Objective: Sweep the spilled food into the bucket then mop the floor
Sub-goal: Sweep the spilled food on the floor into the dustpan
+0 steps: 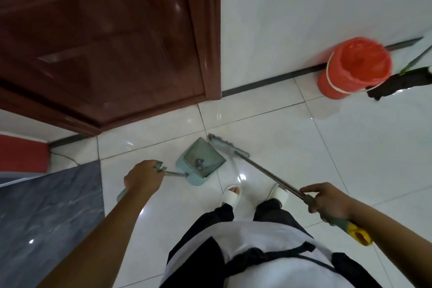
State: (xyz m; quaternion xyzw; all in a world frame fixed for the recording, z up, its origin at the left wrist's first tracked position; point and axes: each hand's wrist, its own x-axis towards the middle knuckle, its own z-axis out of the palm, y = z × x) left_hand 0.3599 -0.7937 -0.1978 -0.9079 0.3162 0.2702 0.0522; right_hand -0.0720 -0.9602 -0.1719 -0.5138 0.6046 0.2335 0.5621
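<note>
Setting: glossy white tiled floor, white wall with dark skirting, dark red-brown wooden door

Item 1: orange-red plastic bucket, lined with a red bag, standing against the wall, well apart from the person. A dark-headed mop lies just beside it

Item 2: pale teal plastic long-handled dustpan, low in front of the white slippers; whether it rests on the tiles cannot be told. A small grey clump of spilled food sits inside. Likely light and stiff; the load is loose and would slide out if the pan is tipped forward, so it is best carried by the handle with the mouth kept up

Item 3: metal-shafted broom with a flat grey head, head at the pan's mouth. Likely light and rigid; best held at the grip

Left hand: fingers curled round the dustpan handle top

Right hand: wrapped round the broom shaft above its green-and-yellow grip end
</note>
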